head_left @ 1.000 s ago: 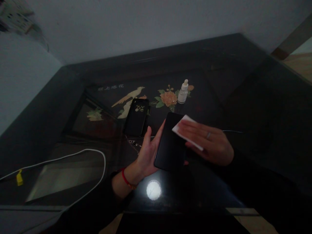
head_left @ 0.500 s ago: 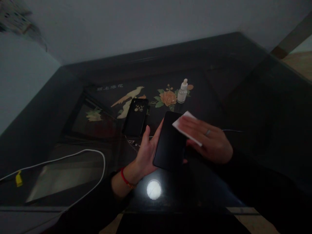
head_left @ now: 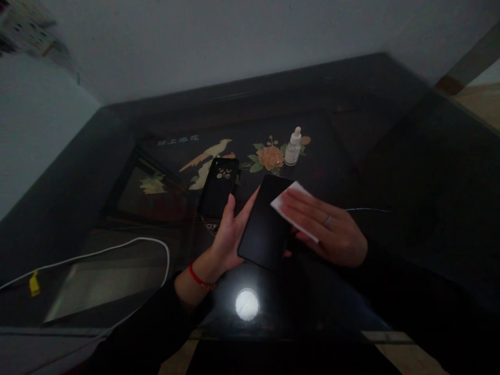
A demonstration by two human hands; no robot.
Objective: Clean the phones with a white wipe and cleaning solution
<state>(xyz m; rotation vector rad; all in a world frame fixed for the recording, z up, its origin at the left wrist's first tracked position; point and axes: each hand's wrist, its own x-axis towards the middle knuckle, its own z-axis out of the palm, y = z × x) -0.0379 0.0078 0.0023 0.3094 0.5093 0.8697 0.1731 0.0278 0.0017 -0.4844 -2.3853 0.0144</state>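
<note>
Gripping one black phone [head_left: 261, 226] was the left hand [head_left: 228, 237]; the open, flat right hand [head_left: 332, 234] pressed one white cloth [head_left: 289, 194] on it.

Blk phone case [head_left: 219, 188] & dropper bottle [head_left: 292, 148] on dark table [head_left: 390, 156] w/ flower painting [head_left: 269, 157]; white cable [head_left: 133, 239] at left.

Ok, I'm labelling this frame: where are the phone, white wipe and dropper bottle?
phone [head_left: 261, 224], head view, screen middle.
white wipe [head_left: 277, 203], head view, bare left corner.
dropper bottle [head_left: 291, 154], head view, body.

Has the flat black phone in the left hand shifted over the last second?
Yes: the flat black phone drifted slightly left, closer to the fixed black phone case.
</note>
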